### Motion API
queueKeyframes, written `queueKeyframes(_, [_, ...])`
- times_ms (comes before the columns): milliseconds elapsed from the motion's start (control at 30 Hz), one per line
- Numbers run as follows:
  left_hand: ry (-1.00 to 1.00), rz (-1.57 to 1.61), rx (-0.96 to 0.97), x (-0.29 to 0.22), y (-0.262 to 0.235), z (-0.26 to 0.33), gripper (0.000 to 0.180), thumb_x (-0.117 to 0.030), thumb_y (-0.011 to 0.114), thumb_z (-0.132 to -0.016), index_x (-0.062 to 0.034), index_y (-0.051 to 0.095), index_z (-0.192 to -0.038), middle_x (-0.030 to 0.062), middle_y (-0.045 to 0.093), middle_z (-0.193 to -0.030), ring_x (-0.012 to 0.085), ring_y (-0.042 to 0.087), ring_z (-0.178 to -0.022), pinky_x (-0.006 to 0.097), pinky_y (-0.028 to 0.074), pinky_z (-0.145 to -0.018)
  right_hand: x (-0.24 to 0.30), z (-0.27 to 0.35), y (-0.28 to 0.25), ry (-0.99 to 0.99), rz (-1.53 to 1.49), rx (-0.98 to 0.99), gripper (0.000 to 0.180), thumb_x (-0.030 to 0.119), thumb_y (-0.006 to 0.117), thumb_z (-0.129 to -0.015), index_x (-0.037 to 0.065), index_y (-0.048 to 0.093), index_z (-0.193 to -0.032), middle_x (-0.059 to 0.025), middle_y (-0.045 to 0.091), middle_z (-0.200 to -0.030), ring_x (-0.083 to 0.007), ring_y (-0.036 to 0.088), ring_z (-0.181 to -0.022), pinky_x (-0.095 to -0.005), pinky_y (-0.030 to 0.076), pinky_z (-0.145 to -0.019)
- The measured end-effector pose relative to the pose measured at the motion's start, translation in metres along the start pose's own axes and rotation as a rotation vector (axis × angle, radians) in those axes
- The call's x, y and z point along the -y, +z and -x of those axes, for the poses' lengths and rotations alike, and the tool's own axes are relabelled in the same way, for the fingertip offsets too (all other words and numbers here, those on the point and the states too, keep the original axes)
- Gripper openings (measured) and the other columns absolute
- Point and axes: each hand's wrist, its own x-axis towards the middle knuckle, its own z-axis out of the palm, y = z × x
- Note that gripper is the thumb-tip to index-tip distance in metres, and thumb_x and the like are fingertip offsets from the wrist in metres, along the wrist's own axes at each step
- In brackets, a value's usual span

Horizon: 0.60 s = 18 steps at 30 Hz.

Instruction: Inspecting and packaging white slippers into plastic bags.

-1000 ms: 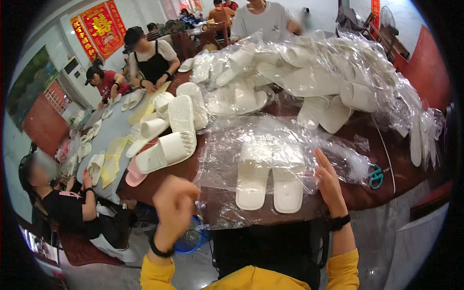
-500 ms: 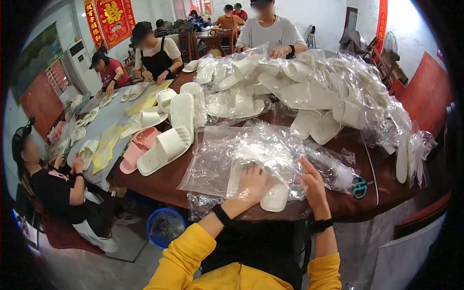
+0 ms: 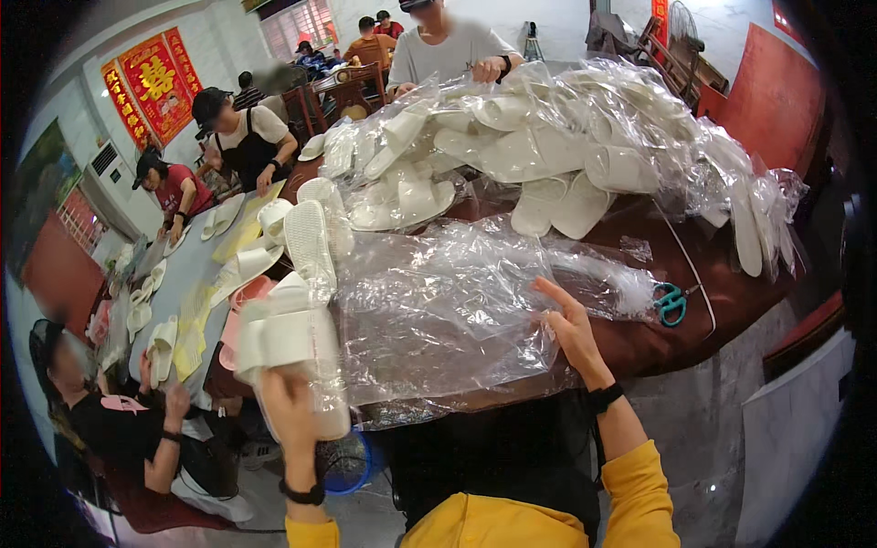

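My left hand [image 3: 289, 402] is closed around white slippers [image 3: 290, 342], held off the table's front-left edge, apparently two stacked together. Their open toe bands face up, and my fingers are partly hidden. On the right, my right hand [image 3: 574, 329] rests against the edge of a clear plastic bag [image 3: 448, 320], fingers stretched and thumb apart. The bag lies flat and wrinkled before me, with no slippers visible in it. Behind the held slippers, partly covered, are pink slippers [image 3: 248, 297] and another white slipper [image 3: 311, 242] standing on end.
A large heap of bagged white slippers [image 3: 530, 151] fills the table's far side. Teal-handled scissors [image 3: 671, 305] lie right of my right hand. A blue bin [image 3: 352, 466] stands below the front edge. Co-workers handle slippers at the left table [image 3: 178, 301]; another person stands behind the heap.
My left hand has moved left from the bag and now holds slippers beside the table edge. The slippers formerly under the film are gone from there. My right hand stays by the bag.
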Motion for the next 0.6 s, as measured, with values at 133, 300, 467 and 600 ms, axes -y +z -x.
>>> queueKeyframes(133, [0.011,-0.104,-0.292,-0.004,-0.049,0.02,0.04,-0.017,0.055,-0.095,0.0075,0.049,-0.126,0.0198,0.056,-0.122,0.0283,0.053,-0.112,0.036,0.037,-0.099,-0.005,0.0,0.003,-0.128,0.163,0.039,0.063,-0.006,0.046,-0.082,0.004,0.039,-0.144,-0.0123,0.045,-0.139,-0.0184,0.045,-0.126,-0.0351,0.047,-0.1])
queueKeyframes(300, [0.118,0.132,-0.293,-0.082,-0.055,0.042,0.043,-0.014,0.057,-0.089,0.0041,0.05,-0.127,0.0263,0.041,-0.133,0.0417,0.039,-0.127,0.046,0.03,-0.105,-0.008,-0.003,0.012,-0.183,0.238,0.06,0.071,-0.011,0.045,-0.079,0.005,0.034,-0.147,-0.0122,0.04,-0.14,-0.0202,0.043,-0.129,-0.0343,0.048,-0.1])
queueKeyframes(467, [0.388,-0.025,-0.03,-0.15,0.01,0.013,0.045,-0.022,0.067,-0.079,0.0064,0.054,-0.112,0.0298,0.045,-0.122,0.0469,0.042,-0.111,0.056,0.031,-0.098,-0.013,0.001,0.006,-0.21,0.28,-0.005,0.073,-0.014,0.044,-0.077,0.006,0.035,-0.146,-0.013,0.041,-0.138,-0.0203,0.045,-0.126,-0.0299,0.049,-0.099])
queueKeyframes(600, [0.392,-0.149,0.201,-0.123,0.098,-0.004,0.048,-0.028,0.067,-0.08,0.0076,0.056,-0.11,0.0284,0.047,-0.123,0.0442,0.042,-0.116,0.058,0.027,-0.103,-0.012,0.003,0.009,-0.223,0.402,-0.016,0.071,-0.012,0.047,-0.077,0.006,0.036,-0.146,-0.0142,0.045,-0.135,-0.0201,0.05,-0.12,-0.0281,0.051,-0.094])
